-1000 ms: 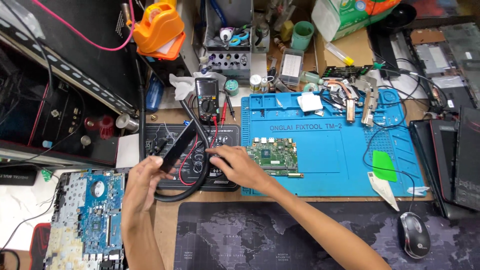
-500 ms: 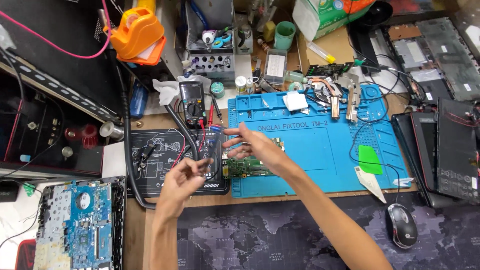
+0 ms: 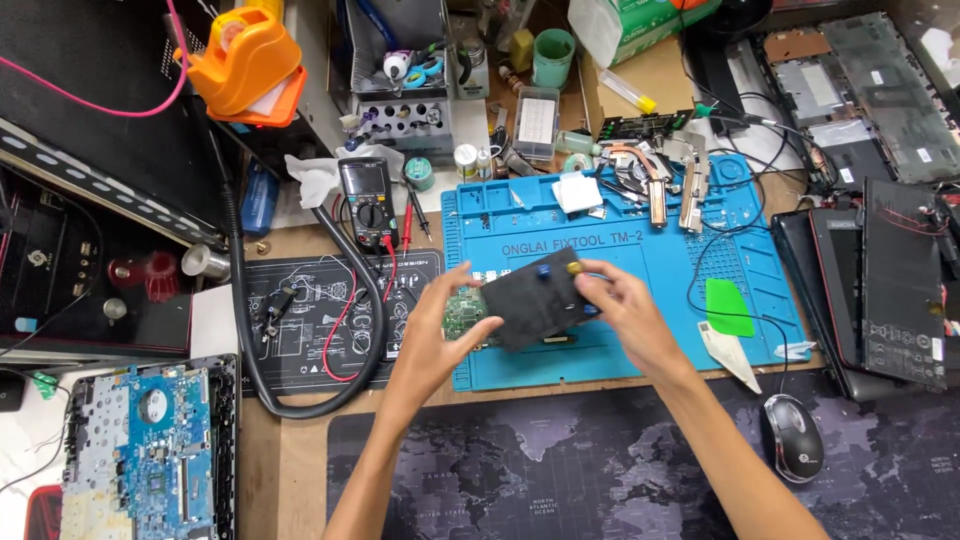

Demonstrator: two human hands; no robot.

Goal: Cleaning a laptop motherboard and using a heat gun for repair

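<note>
Cluttered with tools, the wooden bench (image 3: 300, 470) carried a blue silicone repair mat (image 3: 640, 340), above which the left hand (image 3: 440, 335) and right hand (image 3: 620, 310) each pinched one end of a flat dark rectangular pad (image 3: 530, 305), its long axis running hand to hand, tilted

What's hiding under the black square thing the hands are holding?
A green circuit board peeks out at its left edge, lying on the blue mat. The black pad, held by both hands, covers the rest of the board.
</note>
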